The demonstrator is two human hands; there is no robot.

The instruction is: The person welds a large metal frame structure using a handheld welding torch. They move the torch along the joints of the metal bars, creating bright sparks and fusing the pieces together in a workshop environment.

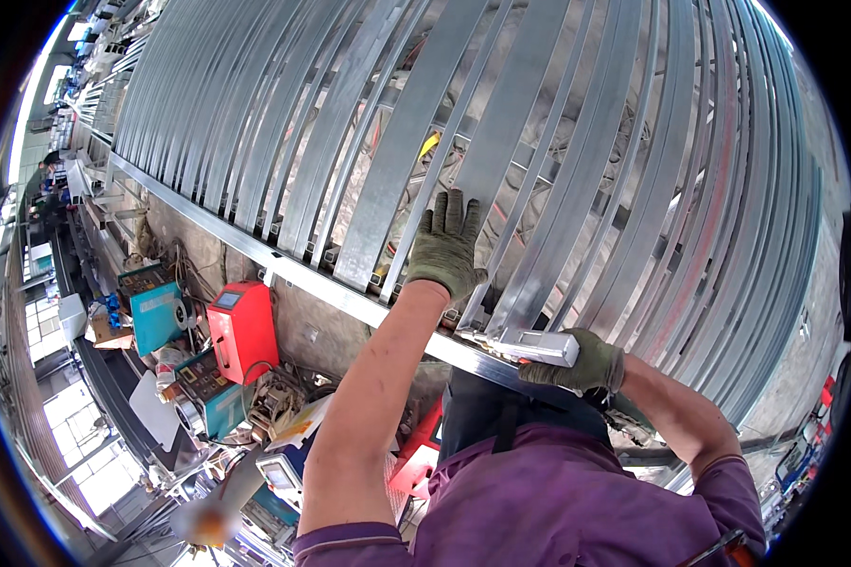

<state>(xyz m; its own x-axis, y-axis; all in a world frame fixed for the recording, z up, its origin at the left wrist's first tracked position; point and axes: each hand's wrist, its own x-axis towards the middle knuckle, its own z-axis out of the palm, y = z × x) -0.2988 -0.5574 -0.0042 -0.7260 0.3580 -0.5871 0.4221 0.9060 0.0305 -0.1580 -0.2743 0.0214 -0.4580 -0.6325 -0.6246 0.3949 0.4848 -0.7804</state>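
Note:
My left hand, in a dark green knit glove, lies flat with its fingers stretched out over a long grey metal bar. My right hand, in a matching glove, is closed on a short rectangular metal tube. That piece lies crosswise at the near ends of the long bars, against the frame's front rail. The glove hides part of its lower side. Beside my left hand runs a narrower metal bar, with gaps on both sides of it.
Many long metal bars span the frame, with cables and a yellow thing beneath. Left of me stand a red machine and teal welding-type boxes. A person is far off at left.

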